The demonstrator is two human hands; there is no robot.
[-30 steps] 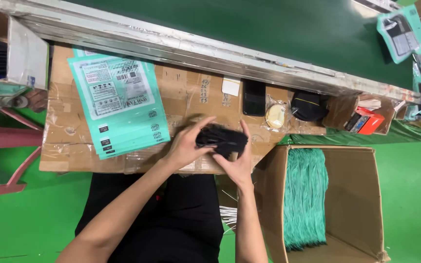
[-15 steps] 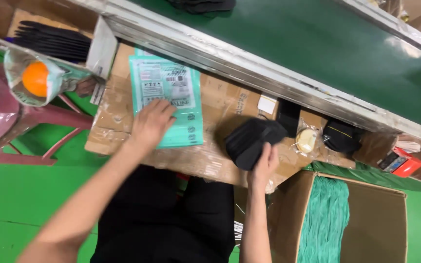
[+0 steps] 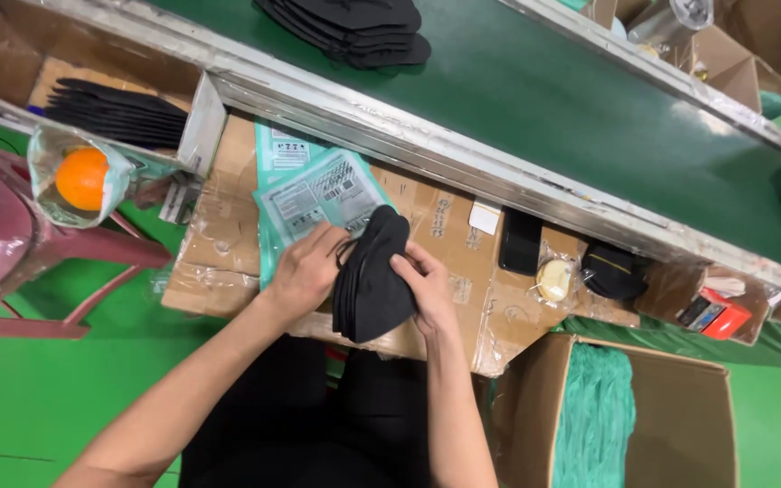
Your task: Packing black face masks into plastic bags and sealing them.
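Observation:
Both hands hold a folded stack of black fabric pieces (image 3: 374, 280) upright over a cardboard work surface (image 3: 219, 262). My left hand (image 3: 305, 269) grips the stack's left edge and also touches a teal printed pouch (image 3: 318, 199) lying just behind it. My right hand (image 3: 425, 287) clasps the stack's right side. A second teal pouch (image 3: 284, 149) lies under the first.
A green conveyor belt (image 3: 571, 99) with a metal rail runs across the top, carrying another black stack (image 3: 354, 27). More black pieces (image 3: 115, 113) sit in a bin at left. A cardboard box of teal material (image 3: 598, 425) stands at lower right. A black phone (image 3: 520, 242) lies on the cardboard.
My left hand has come back from the teal pouches to the black stack, bringing one pouch nearer. The stack now stands upright between both hands. The camera has shifted left.

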